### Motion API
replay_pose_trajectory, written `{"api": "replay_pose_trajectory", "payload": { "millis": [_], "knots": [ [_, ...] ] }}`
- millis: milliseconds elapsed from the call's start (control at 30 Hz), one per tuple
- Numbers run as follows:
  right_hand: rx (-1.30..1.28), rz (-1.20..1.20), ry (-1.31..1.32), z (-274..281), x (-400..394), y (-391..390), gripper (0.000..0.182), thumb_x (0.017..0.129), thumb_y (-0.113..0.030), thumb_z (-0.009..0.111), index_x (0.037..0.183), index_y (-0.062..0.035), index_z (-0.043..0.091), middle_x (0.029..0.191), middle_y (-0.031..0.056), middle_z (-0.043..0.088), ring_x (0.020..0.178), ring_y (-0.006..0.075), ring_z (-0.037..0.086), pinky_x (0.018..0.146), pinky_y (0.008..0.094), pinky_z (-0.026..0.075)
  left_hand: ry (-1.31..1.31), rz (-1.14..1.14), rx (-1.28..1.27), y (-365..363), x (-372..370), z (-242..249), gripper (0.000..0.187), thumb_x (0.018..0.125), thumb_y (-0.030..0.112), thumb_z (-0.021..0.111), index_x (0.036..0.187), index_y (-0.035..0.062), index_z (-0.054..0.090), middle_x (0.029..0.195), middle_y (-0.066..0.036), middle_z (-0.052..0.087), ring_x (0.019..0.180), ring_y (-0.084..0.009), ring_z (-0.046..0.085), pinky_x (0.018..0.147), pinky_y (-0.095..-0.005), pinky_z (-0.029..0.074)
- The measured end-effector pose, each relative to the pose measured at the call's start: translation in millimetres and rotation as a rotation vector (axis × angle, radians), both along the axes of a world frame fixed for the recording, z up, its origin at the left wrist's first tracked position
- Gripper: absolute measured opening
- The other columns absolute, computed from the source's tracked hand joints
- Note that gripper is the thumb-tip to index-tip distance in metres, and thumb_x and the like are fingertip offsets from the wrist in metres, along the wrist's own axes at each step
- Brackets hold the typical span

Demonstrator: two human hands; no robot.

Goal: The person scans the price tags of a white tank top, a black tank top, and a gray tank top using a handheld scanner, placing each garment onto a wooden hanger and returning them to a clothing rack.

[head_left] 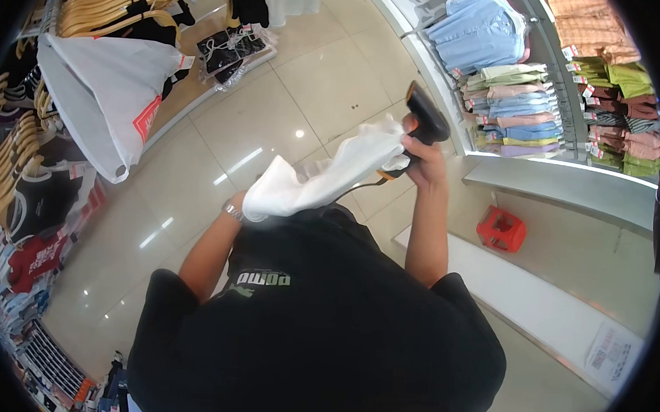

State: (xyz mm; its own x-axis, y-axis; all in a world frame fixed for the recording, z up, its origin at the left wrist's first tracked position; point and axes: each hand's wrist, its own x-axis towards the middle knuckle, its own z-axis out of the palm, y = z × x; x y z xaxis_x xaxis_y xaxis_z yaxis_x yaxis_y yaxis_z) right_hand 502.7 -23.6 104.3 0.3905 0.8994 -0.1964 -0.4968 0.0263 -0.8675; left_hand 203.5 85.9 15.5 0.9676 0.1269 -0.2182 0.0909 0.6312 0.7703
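Observation:
A white, crumpled piece of thin fabric or plastic (pixel 332 172) stretches between my two hands in front of my body. My right hand (pixel 424 157) is closed around the handle of a black and orange corded device (pixel 429 120), shaped like a barcode scanner. The white piece's far end lies against those fingers, and the device's dark cable runs behind it. My left hand (pixel 238 200), below which a metal wristwatch (pixel 232 211) shows, is at the near end of the white piece. That piece covers its fingers, so their grip is hidden.
Left stands a rack of clothes on wooden hangers (pixel 116 12), with a large white bag (pixel 101 89) in front. Packaged dark items (pixel 230 51) lie on a low ledge. Shelves of folded shirts (pixel 514 104) line the right. A red stool (pixel 501 229) stands beside a white counter (pixel 520 279).

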Motion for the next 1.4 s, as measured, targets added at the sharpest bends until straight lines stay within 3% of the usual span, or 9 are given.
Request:
{"api": "replay_pose_trajectory", "payload": {
  "millis": [167,300,467,600,800,933,1033,1233,1400],
  "knots": [
    [-0.021,0.018,-0.402,49.4,4.2,11.4,0.04,0.074,0.007,0.077,0.108,-0.0067,0.061,0.098,0.0022,0.059,0.095,0.0174,0.06,0.084,0.0337,0.048,0.073,0.155,0.243,48.5,-31.7,5.4,0.032,0.1,0.023,0.055,0.12,-0.0022,0.059,0.119,-0.013,0.065,0.105,-0.0234,0.064,0.094,-0.0352,0.051],
    [0.156,0.092,-0.345,95.4,-4.6,26.7,0.04,0.072,0.008,0.077,0.107,-0.0043,0.061,0.098,0.0042,0.059,0.097,0.0198,0.062,0.087,0.0362,0.05,0.064,0.47,0.431,90.8,-20.9,22.9,0.033,0.1,0.023,0.057,0.121,-0.0018,0.059,0.121,-0.013,0.065,0.107,-0.023,0.064,0.095,-0.0349,0.051],
    [0.069,0.035,-0.276,114.0,-39.1,83.7,0.033,0.077,0.002,0.079,0.105,-0.0042,0.064,0.095,0.003,0.063,0.085,0.0181,0.065,0.08,0.0317,0.053,-0.173,0.366,0.576,56.7,28.0,52.0,0.035,0.099,0.023,0.059,0.123,-0.0013,0.059,0.122,-0.013,0.065,0.108,-0.0226,0.064,0.096,-0.0345,0.051],
    [-0.08,0.097,-0.355,76.3,-22.1,102.4,0.015,0.088,-0.008,0.073,0.099,-0.0053,0.064,0.121,0.0231,0.067,0.107,0.0295,0.069,0.086,0.0359,0.055,-0.197,0.31,0.608,52.9,40.4,41.8,0.036,0.098,0.023,0.061,0.125,-0.0009,0.059,0.124,-0.013,0.064,0.109,-0.0222,0.063,0.097,-0.0342,0.05],
    [-0.103,0.393,0.271,-12.6,0.8,66.2,0.027,0.096,-0.025,0.065,0.112,-0.0054,0.057,0.139,0.0281,0.053,0.125,0.0372,0.058,0.1,0.0471,0.05,0.027,0.6,0.498,71.2,-5.3,-12.5,0.038,0.097,0.023,0.063,0.127,-0.0003,0.059,0.125,-0.013,0.064,0.111,-0.0217,0.063,0.098,-0.0338,0.05],
    [-0.012,0.47,0.131,-69.5,-26.2,55.0,0.04,0.091,-0.027,0.072,0.121,-0.0019,0.06,0.109,0.0092,0.063,0.101,0.023,0.059,0.09,0.039,0.048,0.042,0.677,0.486,76.4,-21.4,-1.5,0.04,0.096,0.023,0.065,0.128,0.0001,0.059,0.127,-0.012,0.064,0.113,-0.0213,0.063,0.099,-0.0335,0.049],
    [0.387,0.601,0.322,-92.2,-33.7,75.8,0.046,0.085,-0.019,0.076,0.123,-0.001,0.059,0.112,0.0122,0.063,0.104,0.0235,0.059,0.091,0.0381,0.048,-0.015,0.692,0.491,93.2,-22.2,15.4,0.041,0.095,0.023,0.066,0.129,0.0004,0.059,0.128,-0.012,0.064,0.113,-0.0211,0.062,0.1,-0.0333,0.049],
    [0.38,0.568,0.265,-56.3,-22.7,108.0,0.072,0.073,-0.005,0.073,0.14,0.0012,0.046,0.129,0.0261,0.058,0.12,0.0337,0.057,0.107,0.0475,0.043,-0.113,0.55,0.198,119.8,-24.4,22.0,0.044,0.094,0.023,0.068,0.132,0.001,0.059,0.13,-0.012,0.064,0.115,-0.0205,0.062,0.101,-0.0328,0.049],
    [0.334,0.522,0.071,-7.1,-6.1,135.6,0.08,0.081,-0.011,0.071,0.151,-0.0008,0.033,0.152,0.0257,0.039,0.141,0.0396,0.039,0.115,0.0527,0.035,-0.038,0.319,-0.253,95.2,-65.5,-16.2,0.047,0.093,0.023,0.07,0.133,0.0015,0.06,0.131,-0.012,0.064,0.117,-0.0201,0.062,0.102,-0.0325,0.048]
  ]
}}
